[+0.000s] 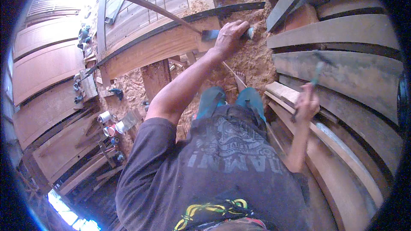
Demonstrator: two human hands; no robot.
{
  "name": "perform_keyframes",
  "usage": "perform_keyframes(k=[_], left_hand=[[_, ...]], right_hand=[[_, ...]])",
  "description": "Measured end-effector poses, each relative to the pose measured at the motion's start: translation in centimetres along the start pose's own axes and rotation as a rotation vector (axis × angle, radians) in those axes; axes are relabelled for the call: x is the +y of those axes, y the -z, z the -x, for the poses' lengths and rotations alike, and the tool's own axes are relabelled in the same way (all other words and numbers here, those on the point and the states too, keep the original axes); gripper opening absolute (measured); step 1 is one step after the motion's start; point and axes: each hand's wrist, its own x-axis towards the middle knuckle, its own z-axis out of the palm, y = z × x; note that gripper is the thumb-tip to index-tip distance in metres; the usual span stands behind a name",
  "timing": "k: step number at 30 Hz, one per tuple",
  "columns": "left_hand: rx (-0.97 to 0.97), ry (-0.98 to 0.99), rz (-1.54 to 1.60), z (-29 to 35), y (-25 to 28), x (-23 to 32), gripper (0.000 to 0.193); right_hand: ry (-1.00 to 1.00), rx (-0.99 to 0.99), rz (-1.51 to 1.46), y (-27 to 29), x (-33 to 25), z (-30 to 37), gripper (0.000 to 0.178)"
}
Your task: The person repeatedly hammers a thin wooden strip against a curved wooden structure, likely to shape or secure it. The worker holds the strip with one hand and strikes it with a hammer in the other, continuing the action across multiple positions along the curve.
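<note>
Blue-grey shows on both sides of my left hand (pixel 232 36), which is closed round a short flat tool (pixel 209 35), perhaps a chisel, at the right end of an orange-brown board (pixel 158 50). Whether its edge touches the wood, I cannot tell. My right hand (pixel 307 102) is wrapped round the handle of a hammer (pixel 317 75), held well out to my right in front of the stacked planks (pixel 334 38), its dark head blurred. A dark strip (pixel 242 7) runs along the board's far side, and sawdust (pixel 261 62) covers the ground beyond my knees. I judge the step to be chisel work at the board's end, with the hammer apart from the tool. The next move seems to call for a steady left grip, fingers clear, and a square, measured tap.
</note>
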Motion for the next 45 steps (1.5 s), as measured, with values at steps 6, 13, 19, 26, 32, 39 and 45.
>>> perform_keyframes(k=[6, 13, 19, 26, 32, 39, 45], left_hand=[[-0.011, 0.074, -0.021, -0.7, -1.2, -0.5, 0.034], [-0.021, 0.04, -0.085, -2.1, -0.4, -2.7, 0.027], [-0.009, -0.033, 0.016, -0.4, -0.4, -0.6, 0.027], [-0.114, -0.116, 0.045, 6.6, 0.9, -0.7, 0.028], [0.711, 0.39, 0.622, 13.1, 6.9, 0.3, 0.014], [0.947, 0.691, 1.495, 15.3, 8.8, -7.4, 0.012], [0.892, 0.583, 1.425, 13.6, 7.4, -10.6, 0.016]], right_hand=[[0.392, 0.297, -0.4, -0.4, -10.0, -2.4, 0.061], [0.344, -0.161, 0.132, -6.8, -1.8, -1.1, 0.033], [0.23, 0.238, -0.489, -7.5, -4.0, 0.2, 0.039], [0.049, -0.17, 0.462, -3.9, -0.2, 1.7, 0.052], [0.098, -0.014, 0.456, -0.1, -5.1, 2.8, 0.049], [0.777, -0.415, 1.047, -10.4, -12.6, 5.4, 0.036], [1.062, -0.649, 1.131, -20.4, -19.8, 9.7, 0.026]])
